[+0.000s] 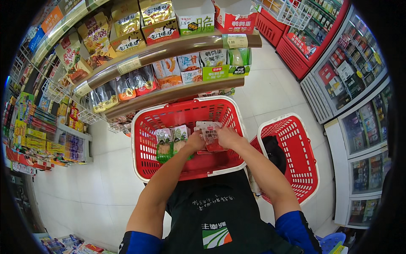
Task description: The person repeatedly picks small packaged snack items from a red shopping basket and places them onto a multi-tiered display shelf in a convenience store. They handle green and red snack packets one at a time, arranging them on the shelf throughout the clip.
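Observation:
A red plastic shopping basket (196,170) with a white rim sits right before me. Inside it, my left hand (197,141) and my right hand (229,137) grip a red-and-white snack pouch (210,136) from its two sides. More red packets show just under its lower edge. To the left of my left hand, several green-and-white snack pouches (165,143) stand in the basket. Finger detail is partly hidden behind the pouch and the backs of the hands.
Shelves with brown edges (177,47) hold boxed snack pouches (158,12) beyond the basket. A second red basket (299,150) with a black item (275,152) stands at my right. Glass-door fridges (349,66) line the right side; a goods rack (41,130) stands left.

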A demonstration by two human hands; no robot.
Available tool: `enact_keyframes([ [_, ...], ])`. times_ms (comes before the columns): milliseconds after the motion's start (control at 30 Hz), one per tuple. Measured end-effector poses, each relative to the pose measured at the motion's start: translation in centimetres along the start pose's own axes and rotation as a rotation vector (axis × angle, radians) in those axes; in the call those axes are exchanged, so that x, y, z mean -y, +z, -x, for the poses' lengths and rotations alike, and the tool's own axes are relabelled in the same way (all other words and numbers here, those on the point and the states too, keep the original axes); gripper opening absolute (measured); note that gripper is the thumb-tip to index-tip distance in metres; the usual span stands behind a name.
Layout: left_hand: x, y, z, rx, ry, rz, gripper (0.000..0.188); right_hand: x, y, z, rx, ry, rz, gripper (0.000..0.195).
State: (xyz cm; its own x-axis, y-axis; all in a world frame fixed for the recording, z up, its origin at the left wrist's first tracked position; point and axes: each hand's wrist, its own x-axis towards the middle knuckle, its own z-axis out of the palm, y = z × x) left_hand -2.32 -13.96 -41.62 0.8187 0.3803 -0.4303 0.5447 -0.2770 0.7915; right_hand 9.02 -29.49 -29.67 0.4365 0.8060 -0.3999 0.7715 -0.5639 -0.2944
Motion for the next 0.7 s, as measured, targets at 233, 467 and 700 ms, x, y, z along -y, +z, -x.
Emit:
enact_keyframes([
  [233,-0.5,-1.4,2.0,0.014,0.187,-0.234,0.049,0.0,1.6,0.1,0.053,-0.126,0.175,0.034],
  [467,-6.6,-11.4,14.2,-0.410,0.425,-0.381,0.041,-1.0,-3.7,4.5,-0.711,-0.285,0.161,0.035],
  [700,-1.1,-14.9,22.5,-0.962,0.213,-0.516,0.044,-3.3,-2.6,3.1,-0.708,-0.347,-0.229,0.040],
])
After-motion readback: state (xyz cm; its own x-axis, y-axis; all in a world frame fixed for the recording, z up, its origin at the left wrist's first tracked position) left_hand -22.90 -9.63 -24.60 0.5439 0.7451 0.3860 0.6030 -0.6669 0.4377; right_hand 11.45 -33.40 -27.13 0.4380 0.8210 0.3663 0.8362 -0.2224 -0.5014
